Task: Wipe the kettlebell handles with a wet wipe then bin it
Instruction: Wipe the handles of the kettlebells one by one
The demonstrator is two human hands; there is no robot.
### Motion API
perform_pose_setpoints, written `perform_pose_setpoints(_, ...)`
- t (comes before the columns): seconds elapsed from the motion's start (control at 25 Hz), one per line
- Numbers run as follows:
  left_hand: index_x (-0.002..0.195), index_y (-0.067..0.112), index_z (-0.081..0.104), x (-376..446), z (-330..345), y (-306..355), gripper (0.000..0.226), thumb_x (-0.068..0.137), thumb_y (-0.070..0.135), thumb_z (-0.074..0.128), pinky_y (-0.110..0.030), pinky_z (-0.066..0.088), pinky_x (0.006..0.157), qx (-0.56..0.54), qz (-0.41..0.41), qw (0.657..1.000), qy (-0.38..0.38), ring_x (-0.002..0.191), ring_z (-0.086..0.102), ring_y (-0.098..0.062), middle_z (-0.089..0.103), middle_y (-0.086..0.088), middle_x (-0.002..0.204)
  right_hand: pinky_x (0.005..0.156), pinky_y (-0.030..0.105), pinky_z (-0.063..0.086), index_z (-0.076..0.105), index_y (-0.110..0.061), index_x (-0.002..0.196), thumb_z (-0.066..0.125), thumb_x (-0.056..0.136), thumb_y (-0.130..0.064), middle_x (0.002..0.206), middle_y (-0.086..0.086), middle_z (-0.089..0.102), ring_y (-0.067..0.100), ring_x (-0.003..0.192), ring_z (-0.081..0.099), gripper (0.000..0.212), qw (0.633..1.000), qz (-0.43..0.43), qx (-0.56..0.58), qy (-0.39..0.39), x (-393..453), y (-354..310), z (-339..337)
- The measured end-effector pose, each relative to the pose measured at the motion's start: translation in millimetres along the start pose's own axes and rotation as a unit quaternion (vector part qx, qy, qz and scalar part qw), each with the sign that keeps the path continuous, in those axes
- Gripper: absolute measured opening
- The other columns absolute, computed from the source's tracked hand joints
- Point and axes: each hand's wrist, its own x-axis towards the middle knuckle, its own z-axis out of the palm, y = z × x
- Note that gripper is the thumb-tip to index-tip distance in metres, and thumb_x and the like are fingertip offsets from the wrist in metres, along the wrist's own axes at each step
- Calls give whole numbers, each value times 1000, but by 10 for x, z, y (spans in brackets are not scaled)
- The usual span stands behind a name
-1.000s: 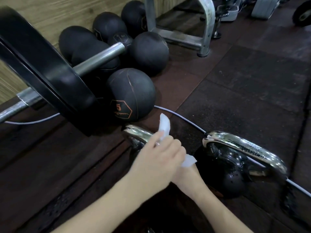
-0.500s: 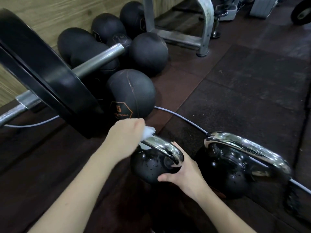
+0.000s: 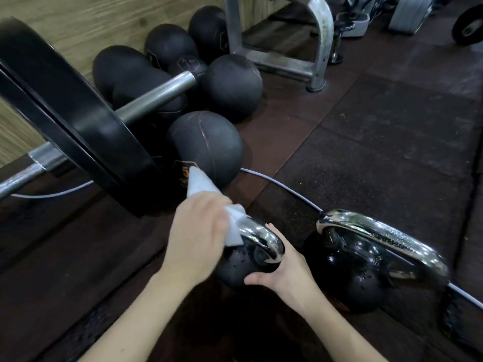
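Observation:
Two black kettlebells with chrome handles stand on the dark floor. The nearer kettlebell (image 3: pixel 245 265) is low in the middle; its chrome handle (image 3: pixel 264 236) curves over the top. My left hand (image 3: pixel 198 239) presses a white wet wipe (image 3: pixel 201 182) around the left part of that handle, one corner of the wipe sticking up. My right hand (image 3: pixel 285 273) cups this kettlebell's right side, thumb near the handle's base. The second kettlebell (image 3: pixel 358 273) sits to the right, untouched, with its long chrome handle (image 3: pixel 379 236) beaded with drops.
A loaded barbell (image 3: pixel 156 96) with big black plates (image 3: pixel 78 142) slants across the left. Several black medicine balls (image 3: pixel 209 145) lie behind it by the wooden wall. A white cable (image 3: pixel 282 186) runs over the floor. A steel frame leg (image 3: pixel 320 48) stands at the back.
My left hand slid with the wipe from the handle's far left end toward its middle, and the wipe's corner now stands up. My right hand still holds the kettlebell body.

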Motion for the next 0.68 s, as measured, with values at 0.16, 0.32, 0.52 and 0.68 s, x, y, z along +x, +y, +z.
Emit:
perform_pose_setpoints(0.16, 82, 25, 59, 191, -16, -444, 27, 96, 40, 42, -40, 58, 88, -314, -439, 842, -19, 97, 70, -24, 65, -4, 95, 117, 36, 45, 31, -80, 133, 103, 33, -50, 146, -24, 58, 4, 132, 59, 126, 1000, 12, 11, -3, -25, -44, -26)
perform_pose_setpoints(0.32, 69, 26, 41, 344, -73, -392, 33, 95, 18, 60, -27, 48, 58, 66, -185, 970, -145, 66, 61, -11, 54, 4, 73, 117, 33, 45, 33, -74, 139, 102, 31, -50, 144, -24, 61, 3, 130, 60, 130, 1000, 29, -7, 1, -19, -52, -20)
perform_pose_setpoints(0.52, 63, 16, 56, 173, 273, 552, 23, 77, 15, 38, -45, 46, 73, 268, 136, 937, -177, 61, 54, -29, 53, -6, 60, 87, 9, 48, 63, -38, 121, 92, 60, -37, 105, -36, 71, -17, 97, 64, 68, 999, 26, -35, -10, -93, -163, -95)
perform_pose_setpoints(0.68, 76, 10, 63, -87, 544, 669, 24, 87, 10, 41, -44, 39, 78, 226, 176, 948, -140, 77, 48, -27, 55, -8, 76, 81, 10, 42, 61, -23, 118, 74, 89, 2, 86, -30, 52, -8, 90, 55, 40, 999, 27, -46, -9, -70, -105, -84)
